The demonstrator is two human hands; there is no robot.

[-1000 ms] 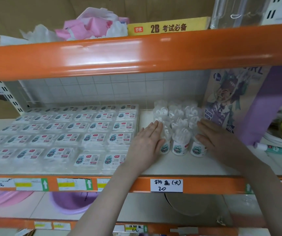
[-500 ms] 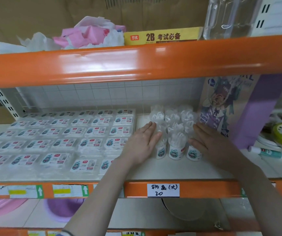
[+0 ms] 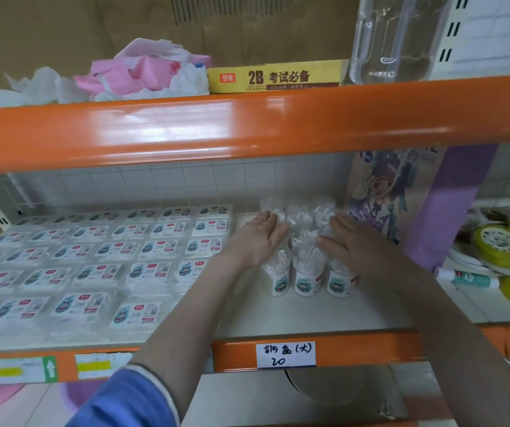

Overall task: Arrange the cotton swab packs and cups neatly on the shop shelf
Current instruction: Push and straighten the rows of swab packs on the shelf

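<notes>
Several small cotton swab cups (image 3: 306,272) wrapped in clear film stand in a tight cluster on the white middle shelf (image 3: 309,318). My left hand (image 3: 261,240) presses flat against the cluster's left side with straight fingers. My right hand (image 3: 355,245) presses flat against its right side. Neither hand grips a cup. To the left, several flat cotton swab packs (image 3: 99,257) with labels lie in neat rows covering the shelf.
An orange shelf beam (image 3: 247,127) crosses overhead. A purple illustrated box (image 3: 401,204) stands just right of the cups. Green tape rolls (image 3: 500,245) and a glue tube (image 3: 469,278) lie further right. A handwritten price label (image 3: 286,354) is on the front rail.
Both hands have slid deeper along the sides of the cup cluster, toward the back of the shelf. The camera has moved closer and tilted.
</notes>
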